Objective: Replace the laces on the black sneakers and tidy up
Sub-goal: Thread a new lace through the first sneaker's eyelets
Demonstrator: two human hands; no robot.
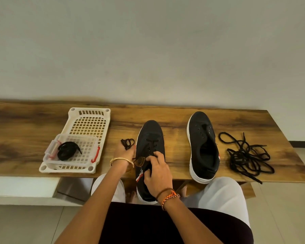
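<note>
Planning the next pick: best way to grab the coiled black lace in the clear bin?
Take the coiled black lace from straight above, pinching across the thick middle of the bundle. It lies flat in the clear bin, whose walls and red latches block side approaches. Its loose tail points right toward the bin's middle; gripping that alone would likely uncoil it.

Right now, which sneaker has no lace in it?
The right-hand sneaker, standing alone beside the loose lace pile: its eyelets are bare. The other sneaker, under both hands, already has lace crossing its eyelets.
</note>
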